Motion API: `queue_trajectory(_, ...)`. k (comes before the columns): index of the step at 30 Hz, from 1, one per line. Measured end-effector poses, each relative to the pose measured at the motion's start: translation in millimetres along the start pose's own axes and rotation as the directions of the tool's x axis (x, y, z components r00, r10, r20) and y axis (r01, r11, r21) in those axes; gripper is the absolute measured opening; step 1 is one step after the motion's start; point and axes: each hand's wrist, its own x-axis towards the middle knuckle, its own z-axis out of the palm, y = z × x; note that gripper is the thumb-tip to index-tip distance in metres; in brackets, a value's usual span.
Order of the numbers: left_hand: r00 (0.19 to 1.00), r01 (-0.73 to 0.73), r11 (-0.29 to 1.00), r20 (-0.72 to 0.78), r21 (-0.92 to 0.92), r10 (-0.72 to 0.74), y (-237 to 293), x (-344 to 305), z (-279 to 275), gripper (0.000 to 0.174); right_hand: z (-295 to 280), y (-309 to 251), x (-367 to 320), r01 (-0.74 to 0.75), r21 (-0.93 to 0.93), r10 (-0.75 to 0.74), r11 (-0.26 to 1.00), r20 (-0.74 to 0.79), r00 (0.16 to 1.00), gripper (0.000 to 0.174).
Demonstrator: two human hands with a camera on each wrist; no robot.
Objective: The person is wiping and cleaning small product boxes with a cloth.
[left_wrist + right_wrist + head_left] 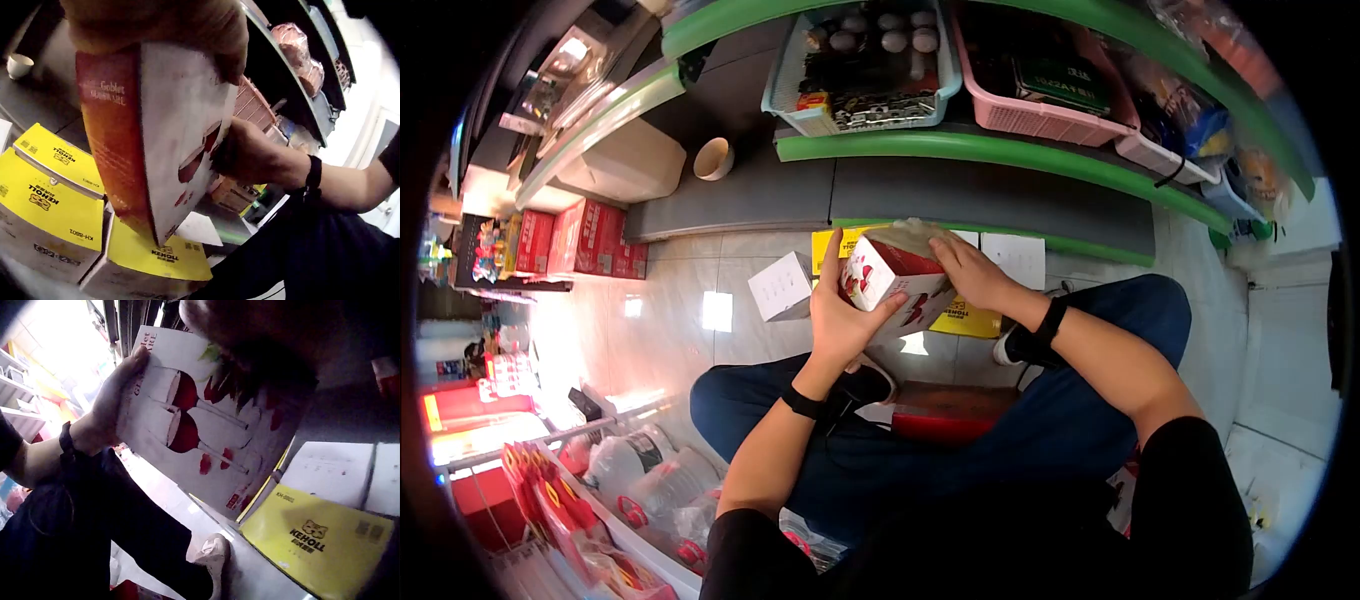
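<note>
A white and red goblet box point(910, 290), printed with two glasses of red wine point(181, 428), is held tilted above the floor by both hands. My left hand point(845, 310) grips its left side, thumb across the near face and fingers along the far side. On the opposite side my right hand point(975, 275) holds the box near its upper right edge. The left wrist view shows the orange-red side point(115, 137) with the word Goblet. Below and behind the box stand yellow and white KEHOLL boxes point(312, 537).
A small white box point(782, 287) stands left of the hands. Ahead is a green-edged shelf point(1000, 165) with a blue basket point(865, 120), a pink basket point(1050, 120) and a cup point(713, 158). A red box point(950, 428) lies between the crossed legs. Red cartons point(600, 240) stand at left.
</note>
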Motion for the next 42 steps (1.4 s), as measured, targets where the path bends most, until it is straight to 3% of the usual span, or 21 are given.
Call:
queue_trajectory(3, 0.998, -0.049, 0.997, -0.039, -0.055, 0.047, -2, 2, 1, 0.106, -13, 4, 5, -0.161, -0.008, 0.161, 0.987, -0.028, 0.987, 0.078)
queue_trajectory(7, 0.996, -0.077, 0.996, -0.033, 0.037, 0.078, -7, 2, 1, 0.09, -15, 19, 13, -0.209, 0.122, 0.224, 0.97, -0.132, 0.966, 0.078)
queue_trajectory(8, 0.998, -0.045, 0.999, -0.044, -0.023, 0.044, -7, 1, 3, 0.085, -13, 20, 12, -0.204, 0.118, 0.222, 0.972, -0.174, 0.959, 0.073)
queue_trajectory(12, 0.995, -0.101, 0.985, -0.005, 0.141, 0.103, -24, 1, 9, 0.085, -16, -47, -18, 0.055, 0.218, -0.033, 0.974, -0.102, 0.994, 0.066)
queue_trajectory(13, 0.992, -0.128, 0.953, 0.017, 0.276, 0.128, -27, 0, 11, 0.082, -3, -53, -22, 0.119, 0.276, -0.093, 0.954, -0.104, 0.99, 0.064)
queue_trajectory(15, 0.995, -0.093, 0.932, 0.049, 0.35, 0.081, -30, -4, 13, 0.07, 15, -65, -34, 0.331, 0.266, -0.303, 0.905, -0.142, 0.943, 0.06)
queue_trajectory(18, 0.996, -0.087, 0.995, 0.028, 0.044, 0.086, -31, -5, 23, 0.057, 19, -81, -45, 0.535, -0.127, -0.55, 0.835, -0.179, 0.816, 0.053)
queue_trajectory(21, 0.993, -0.116, 0.96, 0.062, 0.254, 0.104, -23, 0, 24, 0.049, 7, -74, -39, 0.503, -0.15, -0.519, 0.851, -0.098, 0.849, 0.052)
queue_trajectory(24, 0.987, -0.158, 0.887, 0.093, 0.434, 0.131, -17, 7, 24, 0.056, -11, -72, -34, 0.495, -0.538, -0.608, 0.682, -0.041, 0.793, 0.052)
queue_trajectory(27, 0.965, -0.221, 0.759, 0.023, 0.612, 0.262, -19, 10, 30, 0.072, -1, -49, -22, 0.439, -0.556, -0.584, 0.706, -0.106, 0.804, 0.052)
queue_trajectory(28, 0.978, -0.204, 0.778, 0.1, 0.594, 0.181, -16, 11, 28, 0.085, 0, -44, -21, 0.423, -0.502, -0.552, 0.754, -0.136, 0.823, 0.05)
queue_trajectory(31, 0.892, -0.43, 0.788, 0.072, 0.44, 0.447, 9, 11, 37, 0.085, -3, -37, -21, 0.343, -0.584, -0.513, 0.736, -0.152, 0.845, 0.05)
queue_trajectory(32, 0.904, -0.427, 0.833, 0.157, 0.352, 0.398, 5, 10, 36, 0.087, -3, -37, -21, 0.354, -0.443, -0.465, 0.824, -0.17, 0.869, 0.047)
queue_trajectory(35, 0.859, -0.495, 0.809, 0.318, 0.317, 0.401, -5, 11, 33, 0.083, 6, -30, -13, 0.405, -0.248, -0.467, 0.88, -0.299, 0.832, 0.04)
queue_trajectory(36, 0.893, -0.432, 0.865, 0.252, 0.254, 0.372, -6, 7, 34, 0.084, 1, -34, -12, 0.388, -0.046, -0.382, 0.92, -0.315, 0.869, 0.038)
queue_trajectory(38, 0.857, -0.512, 0.798, 0.24, 0.316, 0.455, 9, 8, 28, 0.084, -18, -46, -8, 0.3, 0.356, -0.203, 0.885, -0.286, 0.937, 0.038)
queue_trajectory(41, 0.757, -0.649, 0.649, 0.245, 0.398, 0.606, 29, 9, 19, 0.078, -39, -56, -5, 0.328, 0.457, -0.155, 0.827, -0.376, 0.914, 0.038)
queue_trajectory(42, 0.709, -0.699, 0.587, 0.29, 0.409, 0.642, 33, 10, 15, 0.078, -42, -59, -9, 0.254, 0.602, -0.088, 0.757, -0.292, 0.952, 0.037)
